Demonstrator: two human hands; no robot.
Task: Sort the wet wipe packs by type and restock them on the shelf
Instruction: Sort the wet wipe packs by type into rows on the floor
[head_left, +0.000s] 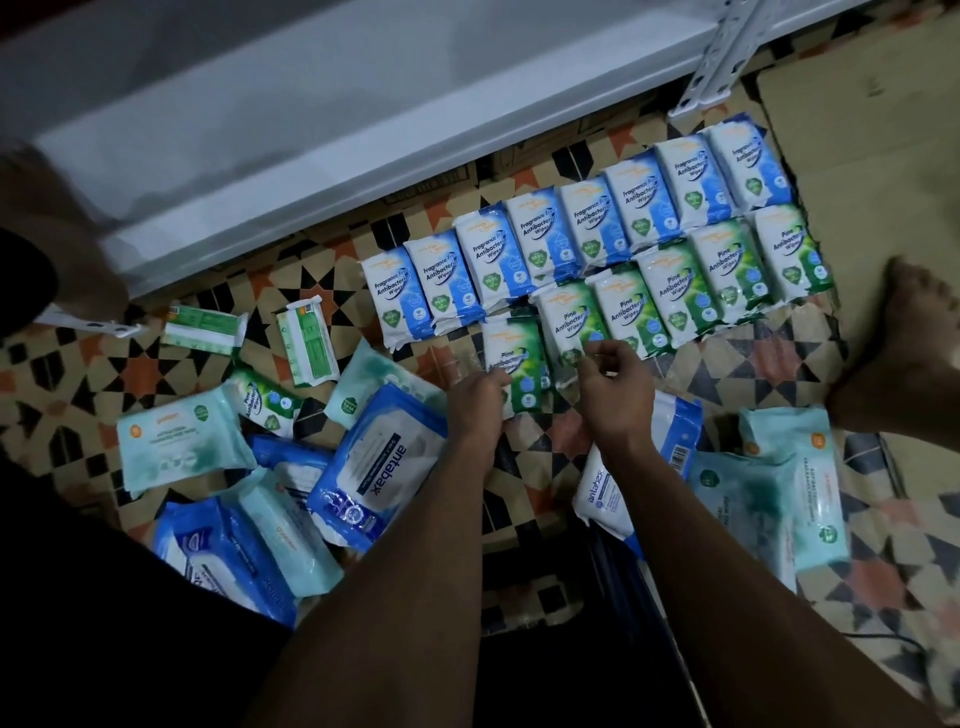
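On the patterned floor lies a row of several blue Fragrance Free wipe packs (545, 236) and, below it, a row of several green Pine wipe packs (675, 291). My left hand (475, 402) grips one green Pine pack (514, 358) at the left end of the green row. My right hand (615, 382) hovers beside it with fingers curled, touching the neighbouring green pack (569, 319). The white shelf (311, 130) runs across the top of the view.
Loose packs lie scattered: a large blue antabax pack (379, 467), teal packs at left (179, 444) and right (779, 483), two green packs lying face down (306, 340). A bare foot (904, 353) stands at right, cardboard (857, 130) beyond it. A white shelf upright (722, 57) leans at the top right.
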